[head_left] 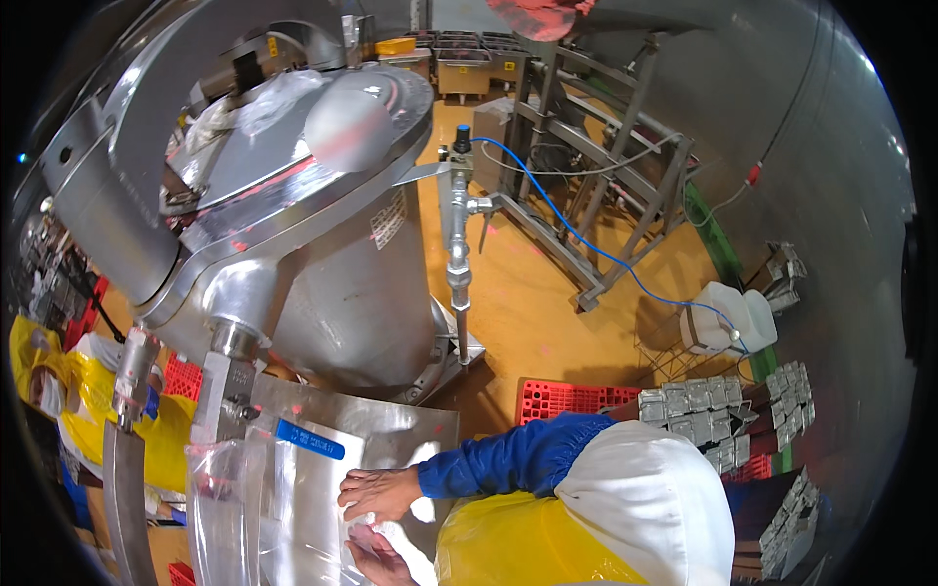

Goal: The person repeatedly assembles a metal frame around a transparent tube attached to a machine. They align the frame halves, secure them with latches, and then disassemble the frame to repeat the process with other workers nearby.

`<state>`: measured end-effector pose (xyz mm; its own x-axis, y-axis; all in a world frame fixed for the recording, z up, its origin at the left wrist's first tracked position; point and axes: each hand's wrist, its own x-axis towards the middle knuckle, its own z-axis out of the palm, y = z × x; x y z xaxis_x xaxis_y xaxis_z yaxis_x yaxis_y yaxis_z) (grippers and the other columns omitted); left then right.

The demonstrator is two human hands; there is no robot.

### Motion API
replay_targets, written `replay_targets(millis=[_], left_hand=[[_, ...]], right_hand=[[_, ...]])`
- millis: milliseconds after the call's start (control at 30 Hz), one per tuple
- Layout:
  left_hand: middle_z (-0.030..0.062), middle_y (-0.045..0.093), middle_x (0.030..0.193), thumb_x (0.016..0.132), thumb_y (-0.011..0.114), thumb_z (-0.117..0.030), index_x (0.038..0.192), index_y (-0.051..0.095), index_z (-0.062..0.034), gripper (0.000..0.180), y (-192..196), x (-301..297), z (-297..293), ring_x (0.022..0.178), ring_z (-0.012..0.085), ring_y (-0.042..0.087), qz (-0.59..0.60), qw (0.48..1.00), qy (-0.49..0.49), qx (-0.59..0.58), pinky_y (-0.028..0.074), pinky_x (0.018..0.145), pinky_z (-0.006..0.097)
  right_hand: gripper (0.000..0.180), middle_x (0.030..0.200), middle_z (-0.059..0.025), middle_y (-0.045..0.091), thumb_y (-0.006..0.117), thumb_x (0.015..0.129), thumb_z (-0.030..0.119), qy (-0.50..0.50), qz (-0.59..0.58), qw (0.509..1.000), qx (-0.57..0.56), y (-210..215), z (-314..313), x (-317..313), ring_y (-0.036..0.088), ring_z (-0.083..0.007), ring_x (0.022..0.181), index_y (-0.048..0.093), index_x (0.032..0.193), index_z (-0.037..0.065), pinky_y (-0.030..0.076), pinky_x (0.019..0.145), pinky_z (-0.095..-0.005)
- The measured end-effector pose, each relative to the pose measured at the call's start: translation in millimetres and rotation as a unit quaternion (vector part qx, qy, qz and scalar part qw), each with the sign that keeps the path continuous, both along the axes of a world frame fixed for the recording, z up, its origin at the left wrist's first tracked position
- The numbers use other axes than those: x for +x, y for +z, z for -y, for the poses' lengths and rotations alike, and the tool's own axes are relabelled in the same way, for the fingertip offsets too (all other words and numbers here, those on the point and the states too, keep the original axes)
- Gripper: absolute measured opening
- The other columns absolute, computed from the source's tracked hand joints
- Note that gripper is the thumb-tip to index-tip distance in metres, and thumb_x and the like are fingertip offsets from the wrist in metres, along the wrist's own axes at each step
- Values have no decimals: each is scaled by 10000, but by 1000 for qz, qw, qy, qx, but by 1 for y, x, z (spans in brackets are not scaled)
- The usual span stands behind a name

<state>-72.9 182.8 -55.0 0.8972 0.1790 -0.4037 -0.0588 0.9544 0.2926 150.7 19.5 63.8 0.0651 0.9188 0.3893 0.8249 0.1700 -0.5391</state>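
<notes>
My right hand, in a blue sleeve, reaches left over a shiny metal table, its fingers slightly bent and apart. Just below it is my left hand, partly cut off by the lower edge, with its visible fingers extended. A small bright white patch shows between the two hands; whether it is material or glare I cannot tell. Left of my hands, a clear plastic sleeve hangs around a steel outlet pipe. Above it sits a valve with a blue lever handle.
A large steel vessel stands ahead. Beside it rises a metal pipe fitting with a blue hose. Red crates and stacked metal moulds are at right. A co-worker in a yellow apron is at left.
</notes>
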Motion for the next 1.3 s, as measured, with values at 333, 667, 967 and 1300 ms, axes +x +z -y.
replay_targets(millis=[333,667,967,1300], left_hand=[[157,749,1169,1094,546,-405,1367,672,-72,448,38,-35,26,1069,241,684,-223,971,-11,-80,583,913,348],[158,747,1126,1052,627,-341,1198,743,-38,356,83,-38,75,1031,240,677,-420,706,13,570,549,879,371],[162,590,1212,643,988,-368,1373,568,-61,896,148,-20,121,1050,329,614,-461,401,100,785,525,894,454],[147,666,991,940,677,-182,1183,711,-79,265,178,-29,142,920,347,656,-551,382,75,738,560,765,454]], right_hand=[[158,868,-29,592,728,810,242,-47,22,998,33,-27,9,5,555,-247,962,627,787,123,435,859,-378],[195,1019,-141,640,723,881,206,87,-241,957,-134,-40,-7,-20,627,-370,1098,592,913,65,463,959,-532],[127,985,-140,713,674,859,163,89,-27,985,-144,-20,-22,-37,702,-355,962,669,946,71,526,867,-493],[112,925,-91,696,742,826,137,121,-21,987,-102,23,-46,-57,660,-331,977,683,914,100,486,890,-478]])
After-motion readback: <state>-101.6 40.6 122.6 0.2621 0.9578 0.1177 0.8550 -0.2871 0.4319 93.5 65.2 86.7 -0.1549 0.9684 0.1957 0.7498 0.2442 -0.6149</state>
